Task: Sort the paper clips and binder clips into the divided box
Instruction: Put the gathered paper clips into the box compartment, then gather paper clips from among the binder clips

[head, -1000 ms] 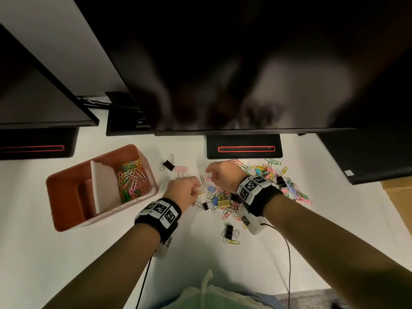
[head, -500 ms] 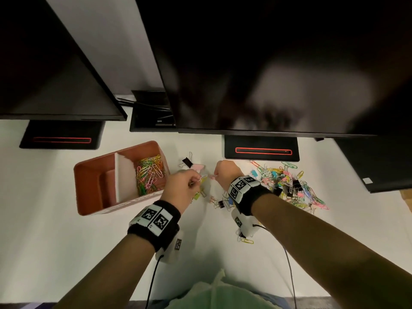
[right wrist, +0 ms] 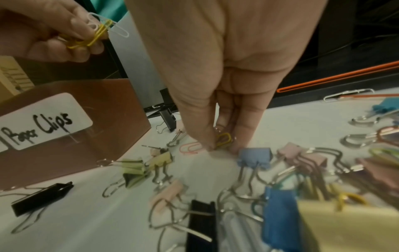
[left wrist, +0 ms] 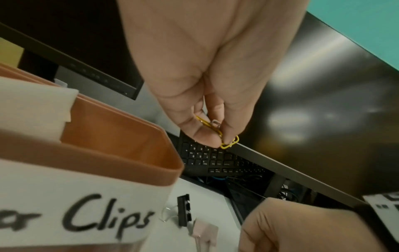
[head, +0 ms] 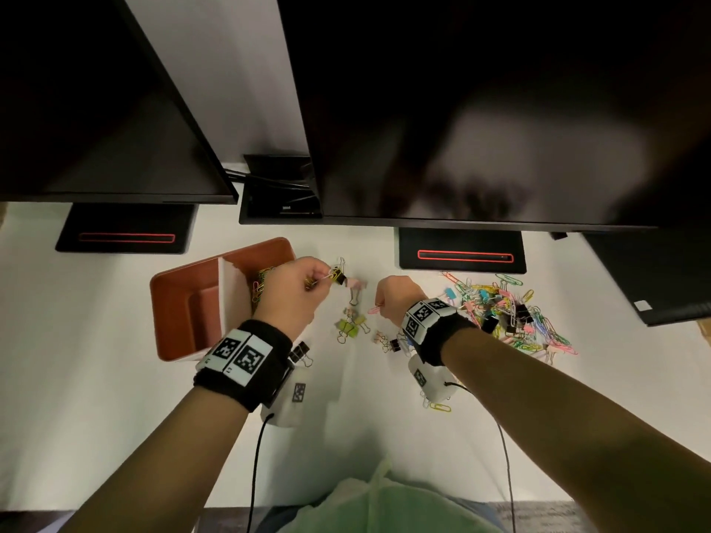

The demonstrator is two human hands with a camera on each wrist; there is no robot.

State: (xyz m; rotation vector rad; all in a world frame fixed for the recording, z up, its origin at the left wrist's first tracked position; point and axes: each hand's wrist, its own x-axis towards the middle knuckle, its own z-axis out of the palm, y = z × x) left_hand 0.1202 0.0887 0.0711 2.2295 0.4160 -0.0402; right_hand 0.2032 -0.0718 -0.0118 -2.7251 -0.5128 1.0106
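An orange-brown divided box [head: 173, 290] stands left of centre, with coloured paper clips [head: 259, 286] in its right compartment, which is labelled "Paper Clips" [right wrist: 38, 122]. My left hand [head: 319, 280] hovers just right of the box's right wall and pinches yellow and white paper clips [left wrist: 224, 138]. My right hand [right wrist: 222, 145] is down on the table at the left end of the mixed clip pile [head: 511, 313]. Its fingertips pinch a yellow paper clip [right wrist: 224, 139]. A pink paper clip [right wrist: 190, 147] lies just left of it.
Loose binder clips lie between the hands: black [head: 338, 277], pink [head: 356, 284] and green [head: 348, 328]. Another black binder clip [head: 302, 355] lies by my left wrist. Dark monitors overhang the far side, and their stands [head: 461, 250] sit behind the pile.
My left hand has lifted away from the pile and moved left to the box's right wall with paper clips in its pinch. My right hand stays low at the pile's left end.
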